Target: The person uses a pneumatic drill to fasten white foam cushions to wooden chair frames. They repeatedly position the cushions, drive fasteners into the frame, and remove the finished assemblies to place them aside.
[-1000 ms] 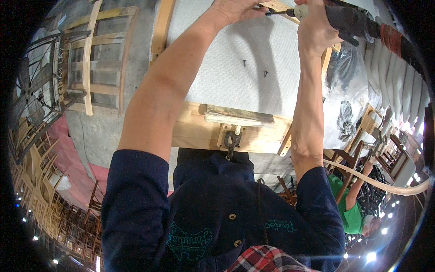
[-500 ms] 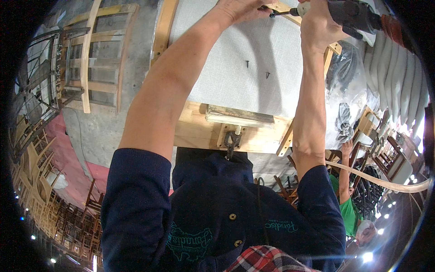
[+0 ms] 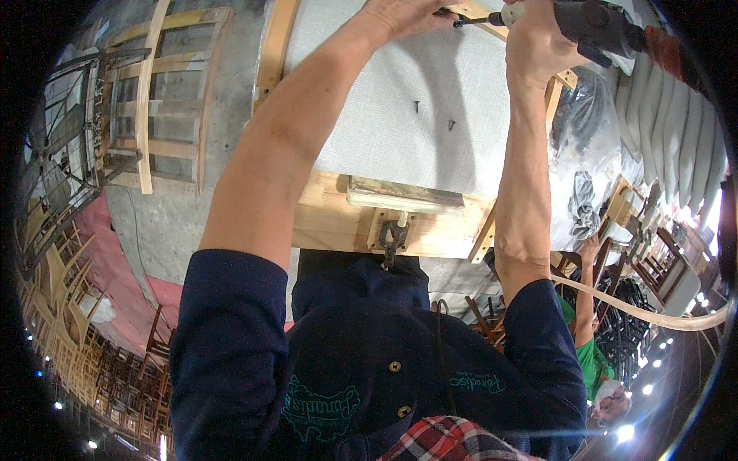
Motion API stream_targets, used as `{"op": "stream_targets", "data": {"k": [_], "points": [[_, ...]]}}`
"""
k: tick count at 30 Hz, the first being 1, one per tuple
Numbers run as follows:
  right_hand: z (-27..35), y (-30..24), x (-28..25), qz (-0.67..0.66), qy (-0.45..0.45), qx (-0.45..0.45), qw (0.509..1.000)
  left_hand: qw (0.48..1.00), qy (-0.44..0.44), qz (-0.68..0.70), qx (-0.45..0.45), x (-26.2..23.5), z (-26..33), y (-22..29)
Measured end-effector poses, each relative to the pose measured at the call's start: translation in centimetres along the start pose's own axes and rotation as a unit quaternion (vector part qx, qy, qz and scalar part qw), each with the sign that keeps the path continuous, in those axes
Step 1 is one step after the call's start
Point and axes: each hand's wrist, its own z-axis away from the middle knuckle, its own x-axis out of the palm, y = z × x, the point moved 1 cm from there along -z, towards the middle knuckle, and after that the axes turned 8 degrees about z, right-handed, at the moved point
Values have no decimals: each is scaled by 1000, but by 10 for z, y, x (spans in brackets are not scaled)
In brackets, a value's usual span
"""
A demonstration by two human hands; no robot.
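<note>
In the head view, a power screwdriver is gripped by the right hand, fingers clenched round its body, with the bit pointed left at a wooden slat just beside the fingers. The left hand is closed on that slat near the bit tip, though its fingertips are cut off by the upper edge. Two loose screws are seen below the fingers on the white-covered counter, apart from each other and not yet driven. A metal clamp is fixed to the counter's wooden front edge. Fastening is judged underway, with at least those two screws left.
</note>
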Motion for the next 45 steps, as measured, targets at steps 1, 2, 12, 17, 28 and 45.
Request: {"op": "stream_targets", "data": {"k": [1,2,12,17,28,45], "points": [[1,-3,2,-10,10,14,1000,1000,-4,-2,-2,-1,1,0],[2,-6,4,-20,19,28,999,1000,-8,-5,-4,-2,1,0],[3,-7,5,-69,-4,66,995,1000,23,3,18,3,2,-4],[4,0,6,-121,-6,66,990,1000,12,-9,10,6,0,-4],[8,-3,9,-87,3,96,992,1000,18,-1,25,6,1,-8],[14,-1,7,-407,38,279,869,1000,13,22,-2,-1,1,0]]}}
